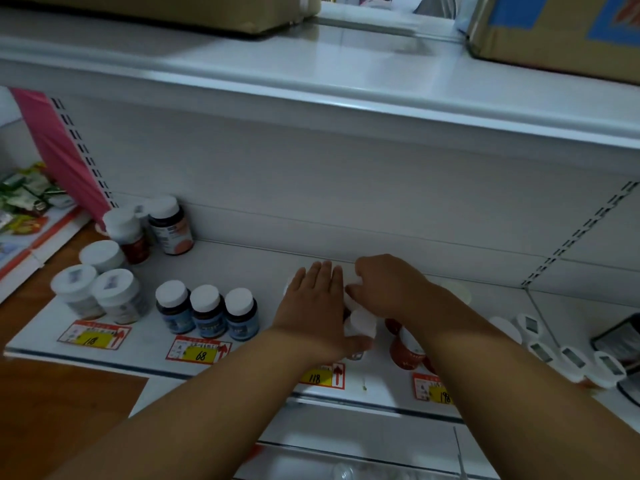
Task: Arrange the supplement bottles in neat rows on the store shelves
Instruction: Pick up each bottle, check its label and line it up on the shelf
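On the white shelf, my left hand lies flat with fingers straight against a cluster of white-capped bottles. My right hand curls over the same cluster from the right, fingers closed on a white cap; much of the group is hidden under my hands. A red-labelled bottle shows below my right wrist. Three blue-labelled bottles stand in a row to the left. Further left are three wide white-lidded jars and two dark bottles by the back wall.
Several white-capped bottles stand at the right, past a wire divider. Price tags line the shelf's front edge. Cardboard boxes sit on the shelf above. Snack packets lie at far left. A lower shelf shows below.
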`<control>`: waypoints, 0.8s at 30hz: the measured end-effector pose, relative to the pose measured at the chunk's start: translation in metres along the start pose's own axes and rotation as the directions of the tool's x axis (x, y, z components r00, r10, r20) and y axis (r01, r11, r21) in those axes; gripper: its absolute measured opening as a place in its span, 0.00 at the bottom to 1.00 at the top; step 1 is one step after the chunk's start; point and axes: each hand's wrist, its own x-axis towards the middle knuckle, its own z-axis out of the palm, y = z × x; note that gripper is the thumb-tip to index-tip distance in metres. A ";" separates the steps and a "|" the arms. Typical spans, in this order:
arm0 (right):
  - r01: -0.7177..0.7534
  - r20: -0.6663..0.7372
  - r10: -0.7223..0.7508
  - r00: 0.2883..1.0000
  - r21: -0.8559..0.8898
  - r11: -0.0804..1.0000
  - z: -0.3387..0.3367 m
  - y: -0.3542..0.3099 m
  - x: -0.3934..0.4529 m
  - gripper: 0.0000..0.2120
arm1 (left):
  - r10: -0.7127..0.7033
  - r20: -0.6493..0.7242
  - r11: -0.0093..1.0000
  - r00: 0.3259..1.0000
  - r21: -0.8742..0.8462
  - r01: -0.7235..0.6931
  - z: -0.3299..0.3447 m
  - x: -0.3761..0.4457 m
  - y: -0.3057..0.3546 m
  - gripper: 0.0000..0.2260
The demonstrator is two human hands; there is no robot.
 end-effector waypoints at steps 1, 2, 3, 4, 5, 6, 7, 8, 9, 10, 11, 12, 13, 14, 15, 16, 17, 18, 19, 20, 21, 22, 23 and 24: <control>0.008 -0.012 -0.008 1.000 0.005 1.000 -0.002 -0.001 0.001 0.13 | -0.003 -0.020 0.999 1.000 -0.041 0.002 -0.005 -0.002 -0.003 0.55; 0.018 -0.036 -0.017 0.999 0.015 1.000 -0.006 -0.004 0.004 0.13 | -0.013 -0.051 0.996 0.999 -0.088 0.009 -0.010 -0.004 -0.009 0.55; 0.031 -0.071 -0.029 0.997 0.029 0.999 -0.009 -0.010 0.008 0.13 | -0.030 -0.083 0.991 0.996 -0.135 0.019 -0.016 -0.008 -0.018 0.55; 0.052 -0.112 -0.047 0.993 0.050 0.997 -0.011 -0.018 0.014 0.12 | -0.051 -0.110 0.984 0.993 -0.175 0.031 -0.022 -0.014 -0.030 0.54; 0.083 -0.152 -0.070 0.986 0.082 0.993 -0.012 -0.029 0.020 0.12 | -0.075 -0.131 0.978 0.988 -0.204 0.048 -0.027 -0.020 -0.046 0.53; 0.118 -0.183 -0.095 0.978 0.118 0.986 -0.012 -0.043 0.028 0.12 | -0.104 -0.153 0.973 0.983 -0.221 0.068 -0.033 -0.028 -0.064 0.52; 0.153 -0.199 -0.121 0.972 0.151 0.977 -0.011 -0.059 0.037 0.12 | -0.132 -0.173 0.970 0.976 -0.226 0.091 -0.038 -0.035 -0.084 0.51; 0.183 -0.207 -0.145 0.967 0.179 0.967 -0.009 -0.077 0.047 0.12 | -0.160 -0.190 0.968 0.969 -0.221 0.117 -0.043 -0.043 -0.104 0.49; 0.211 -0.215 -0.167 0.962 0.203 0.956 -0.007 -0.097 0.058 0.13 | -0.186 -0.204 0.967 0.961 -0.210 0.143 -0.047 -0.049 -0.125 0.48; 0.233 -0.223 -0.183 0.958 0.225 0.946 -0.004 -0.117 0.070 0.14 | -0.206 -0.208 0.966 0.956 -0.197 0.165 -0.051 -0.055 -0.146 0.47; 0.247 -0.225 -0.193 0.955 0.245 0.938 -0.001 -0.137 0.083 0.16 | -0.218 -0.203 0.966 0.955 -0.185 0.182 -0.055 -0.060 -0.165 0.46; 0.256 -0.220 -0.201 0.954 0.260 0.931 0.001 -0.158 0.095 0.17 | -0.225 -0.195 0.966 0.955 -0.176 0.191 -0.058 -0.064 -0.184 0.44; 0.266 -0.216 -0.212 0.953 0.269 0.926 0.003 -0.178 0.109 0.19 | -0.227 -0.200 0.965 0.953 -0.175 0.193 -0.061 -0.068 -0.202 0.43; 0.278 -0.217 -0.223 0.950 0.270 0.922 0.005 -0.198 0.123 0.20 | -0.225 -0.217 0.966 0.950 -0.179 0.188 -0.063 -0.071 -0.220 0.42; 0.284 -0.219 -0.228 0.949 0.270 0.920 0.007 -0.216 0.137 0.21 | -0.217 -0.236 0.967 0.947 -0.184 0.176 -0.065 -0.074 -0.236 0.40; 0.275 -0.217 -0.219 0.951 0.271 0.922 0.009 -0.233 0.151 0.22 | -0.204 -0.250 0.970 0.947 -0.184 0.160 -0.068 -0.076 -0.251 0.38; 0.251 -0.204 -0.199 0.959 0.272 0.929 0.013 -0.246 0.164 0.25 | -0.190 -0.254 0.973 0.948 -0.177 0.147 -0.070 -0.079 -0.263 0.37; 0.221 -0.184 -0.176 0.967 0.263 0.939 0.017 -0.257 0.174 0.27 | -0.181 -0.248 0.976 0.952 -0.169 0.141 -0.071 -0.080 -0.275 0.36; 0.194 -0.160 -0.158 0.974 0.243 0.950 0.023 -0.265 0.183 0.28 | -0.176 -0.234 0.977 0.956 -0.161 0.141 -0.073 -0.080 -0.285 0.35; 0.173 -0.136 -0.145 0.980 0.220 0.960 0.028 -0.271 0.190 0.29 | -0.175 -0.216 0.977 0.961 -0.161 0.142 -0.074 -0.081 -0.293 0.35; 0.161 -0.125 -0.138 0.983 0.205 0.965 0.034 -0.276 0.194 0.28 | -0.174 -0.201 0.976 0.964 -0.167 0.141 -0.073 -0.081 -0.300 0.34; 0.157 -0.137 -0.130 0.982 0.206 0.966 0.039 -0.280 0.197 0.27 | -0.170 -0.196 0.975 0.966 -0.177 0.135 -0.073 -0.080 -0.307 0.31; 0.156 -0.171 -0.120 0.978 0.219 0.963 0.043 -0.283 0.199 0.25 | -0.164 -0.204 0.974 0.965 -0.190 0.125 -0.074 -0.080 -0.312 0.29; 0.154 -0.212 -0.104 0.972 0.236 0.959 0.046 -0.285 0.200 0.22 | -0.162 -0.218 0.971 0.962 -0.210 0.116 -0.074 -0.079 -0.317 0.27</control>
